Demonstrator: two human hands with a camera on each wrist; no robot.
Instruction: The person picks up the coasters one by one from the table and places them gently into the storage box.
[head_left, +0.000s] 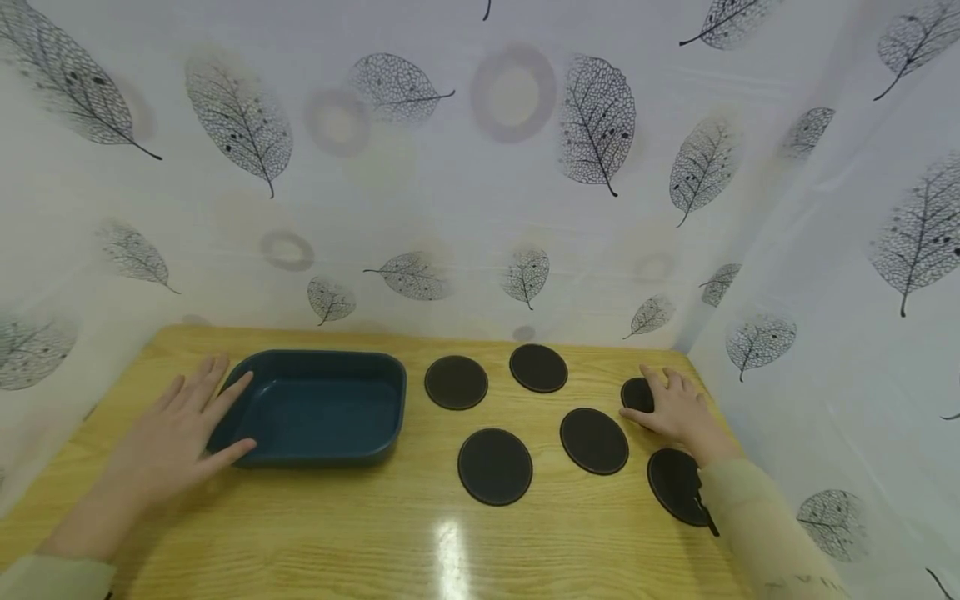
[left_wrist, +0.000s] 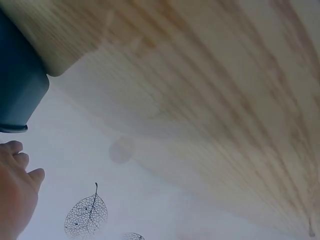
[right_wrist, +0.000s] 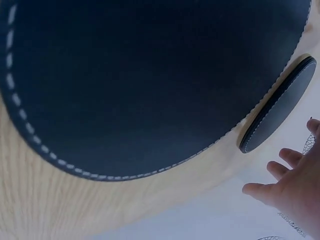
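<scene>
A dark blue rectangular tray point(head_left: 322, 458) stands at the left of the wooden table. My left hand point(head_left: 168, 429) hovers by the tray's left end, fingers and thumb spread; whether it touches the rim I cannot tell. In the left wrist view, a corner of the tray point(left_wrist: 20, 85) shows just above the fingers. At the far right, my right hand point(head_left: 678, 408) is stretched over a round black coaster point(head_left: 636, 393), partly covering it. The right wrist view shows the fingers point(right_wrist: 262, 191) extended beside a coaster point(right_wrist: 280, 105) with a stitched edge, apparently not gripping it.
Other black coasters lie flat between tray and right hand: one point(head_left: 456, 382) near the tray, one point(head_left: 538, 367) at the back, one point(head_left: 495, 467) in front, one point(head_left: 594, 441) to the right. Another coaster point(head_left: 675, 483) lies partly behind the right sleeve. A leaf-patterned sheet point(head_left: 465, 208) surrounds the table point(head_left: 337, 533).
</scene>
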